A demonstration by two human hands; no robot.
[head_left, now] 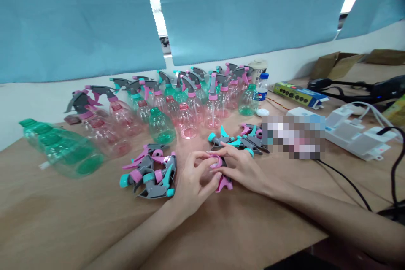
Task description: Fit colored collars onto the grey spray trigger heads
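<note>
Both hands meet over one spray trigger head with a pink collar and a grey body, low above the table. My left hand has its fingers closed at the pink collar. From the other side, my right hand grips the grey body, which its fingers partly hide; a pink trigger shows below. Left of my left hand lies a pile of loose spray heads, grey with pink or teal parts. A second pile of spray heads lies just beyond my right hand.
Behind stand clear pink bottles and green bottles, several topped with spray heads. Green bottles lie toward the left. A Pepsi bottle, a paper cup, a power strip and a black cable occupy the right.
</note>
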